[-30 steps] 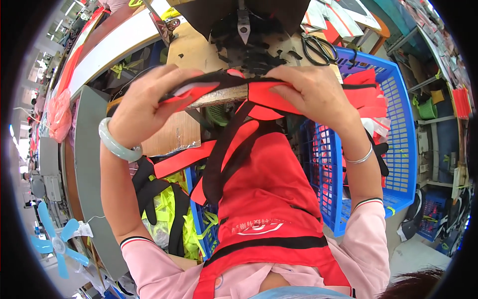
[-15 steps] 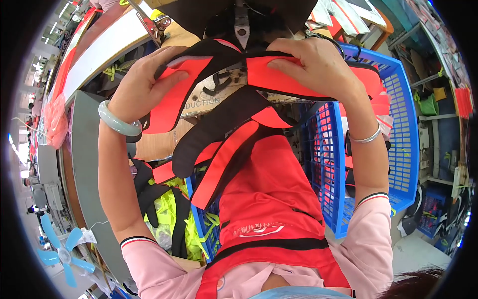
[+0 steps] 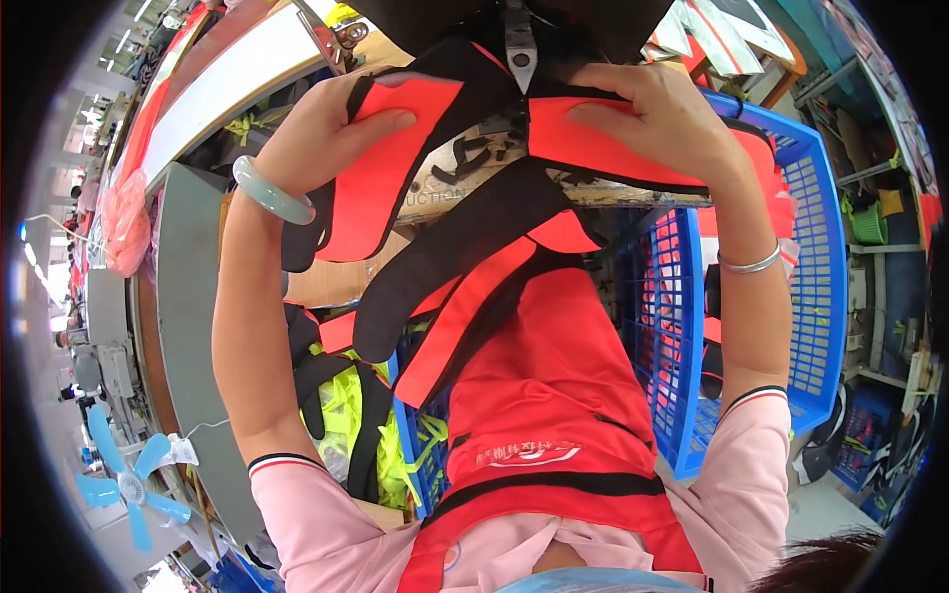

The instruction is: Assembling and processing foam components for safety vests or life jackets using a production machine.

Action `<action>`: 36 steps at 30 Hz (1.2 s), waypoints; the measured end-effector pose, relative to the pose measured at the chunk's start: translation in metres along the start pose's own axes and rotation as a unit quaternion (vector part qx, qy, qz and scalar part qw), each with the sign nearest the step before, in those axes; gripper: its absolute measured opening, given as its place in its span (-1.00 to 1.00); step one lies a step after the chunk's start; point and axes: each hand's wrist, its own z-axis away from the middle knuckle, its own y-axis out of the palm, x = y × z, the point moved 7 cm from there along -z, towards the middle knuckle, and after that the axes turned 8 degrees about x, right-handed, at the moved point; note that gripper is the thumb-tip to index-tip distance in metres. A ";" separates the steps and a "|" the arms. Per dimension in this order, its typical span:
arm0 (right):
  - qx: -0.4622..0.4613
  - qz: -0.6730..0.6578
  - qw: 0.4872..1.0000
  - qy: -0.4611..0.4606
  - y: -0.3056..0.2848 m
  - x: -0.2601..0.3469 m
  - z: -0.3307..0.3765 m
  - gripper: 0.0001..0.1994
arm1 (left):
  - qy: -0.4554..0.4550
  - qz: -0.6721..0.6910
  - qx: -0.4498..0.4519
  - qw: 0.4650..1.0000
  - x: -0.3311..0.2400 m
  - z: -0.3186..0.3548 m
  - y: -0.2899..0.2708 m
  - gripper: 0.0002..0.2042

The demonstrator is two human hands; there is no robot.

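My left hand (image 3: pixel 346 127) grips the left part of a black-edged, orange-red fabric band (image 3: pixel 388 173), thumb on top and fingers underneath. My right hand (image 3: pixel 657 117) pinches the right part of the band (image 3: pixel 556 136) in the same way. Both parts run up to a pointed metal piece (image 3: pixel 521 57) on a dark machine (image 3: pixel 435 20), where they meet close under its tip. Further black fabric (image 3: pixel 450 242) and an orange-red strip (image 3: pixel 463 311) hang down over my red apron (image 3: pixel 559 366). The undersides of my fingers are hidden.
On the right stands a blue plastic basket (image 3: pixel 825 306) with orange-red pieces in it. Bright yellow-green straps (image 3: pixel 341 415) lie at lower left, beside a grey panel (image 3: pixel 188 326). Small black scraps (image 3: pixel 465 158) lie on the worn worktop below the machine. A blue fan (image 3: pixel 130 484) is far left.
The view has shifted, so the scene sits a little further right. Both hands keep their hold on the band, which still meets under the metal tip.
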 end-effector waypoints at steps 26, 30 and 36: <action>0.028 0.007 0.999 0.016 -0.012 -0.007 -0.001 -0.62 | -0.021 0.063 -0.032 0.997 0.035 0.006 -0.015 -0.72; 0.009 -0.046 0.997 0.056 -0.024 -0.026 0.016 -0.58 | -0.057 0.102 -0.042 0.992 0.044 0.037 -0.022 -0.74; 0.056 -0.150 0.987 0.017 -0.006 -0.015 0.042 -0.73 | -0.055 0.182 0.165 0.968 -0.015 0.063 0.055 -0.58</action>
